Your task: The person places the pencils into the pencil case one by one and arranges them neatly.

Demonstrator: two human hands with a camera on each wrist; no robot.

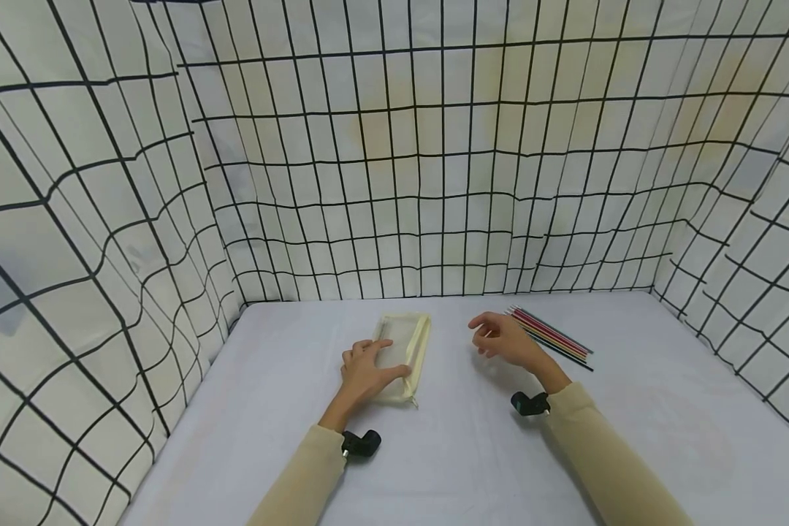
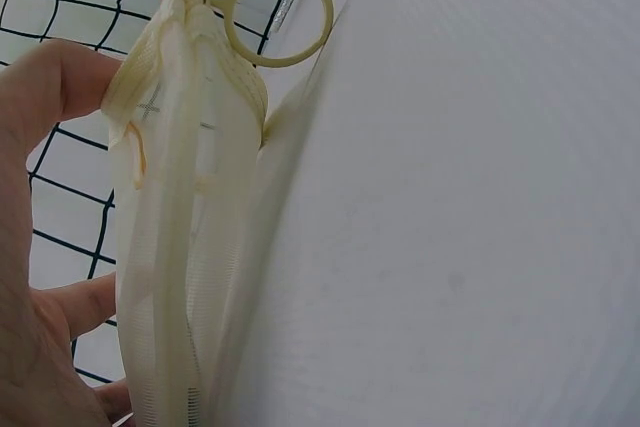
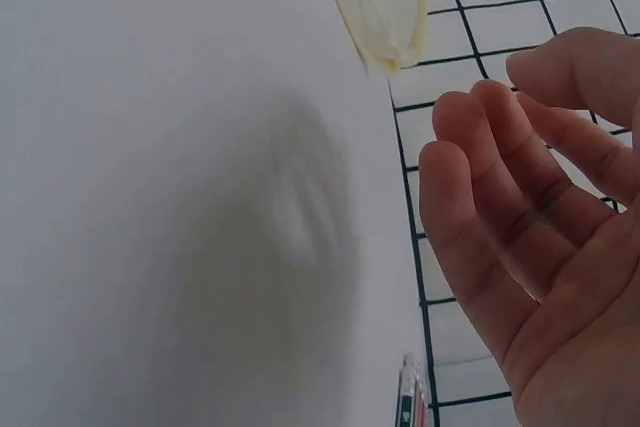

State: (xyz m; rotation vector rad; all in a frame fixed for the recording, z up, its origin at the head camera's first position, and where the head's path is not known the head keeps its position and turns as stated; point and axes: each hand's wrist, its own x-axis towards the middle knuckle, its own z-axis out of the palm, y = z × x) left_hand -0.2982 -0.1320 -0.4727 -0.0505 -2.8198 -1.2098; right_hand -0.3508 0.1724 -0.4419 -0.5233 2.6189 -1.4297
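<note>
A pale yellow mesh zipper pouch (image 1: 402,342) lies flat on the white table in the head view. My left hand (image 1: 363,374) is over it, thumb at the right edge and fingers toward the left, gripping across its width. In the left wrist view the pouch (image 2: 190,237) stands partly raised, with a round yellow ring (image 2: 325,7) at its zipper end. Empty and loosely curled, my right hand (image 1: 505,337) hovers between the pouch and several slim, coloured pencil-like sticks (image 1: 555,337). Its fingers (image 3: 490,237) touch nothing in the right wrist view.
White cloth covers the tabletop (image 1: 447,460). A black-lined wire grid (image 1: 434,175) with white sheeting behind rises along the back and both sides. Dark wrist cameras (image 1: 361,443) are strapped to both sleeved arms.
</note>
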